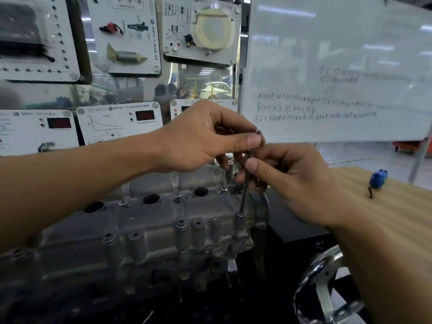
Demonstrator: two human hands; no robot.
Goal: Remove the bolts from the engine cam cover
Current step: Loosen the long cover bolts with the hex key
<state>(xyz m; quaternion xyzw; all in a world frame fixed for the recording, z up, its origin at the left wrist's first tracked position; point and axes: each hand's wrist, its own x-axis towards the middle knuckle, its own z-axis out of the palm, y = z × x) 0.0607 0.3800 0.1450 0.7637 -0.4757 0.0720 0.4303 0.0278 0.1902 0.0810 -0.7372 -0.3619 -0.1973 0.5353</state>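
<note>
Head view: the engine cam cover (163, 220) sits low and centre in front of the person. It is a dull grey cast-metal block with ribbed bosses along its near edge and three round wells in a row along its top. Small washered bolts (181, 224) still stand in several bosses on top and on the near side.

At the cover's right near corner a thin dark rod (243, 197) rises, leaning slightly right, from a boss. I cannot tell whether it is a tool or a long bolt. The left hand (201, 139) pinches its top end between thumb and curled fingers. The right hand (292, 181) pinches the shaft just below.

To the right a wooden table (397, 218) carries a small blue object (378, 179). A whiteboard (339, 66) stands behind.
</note>
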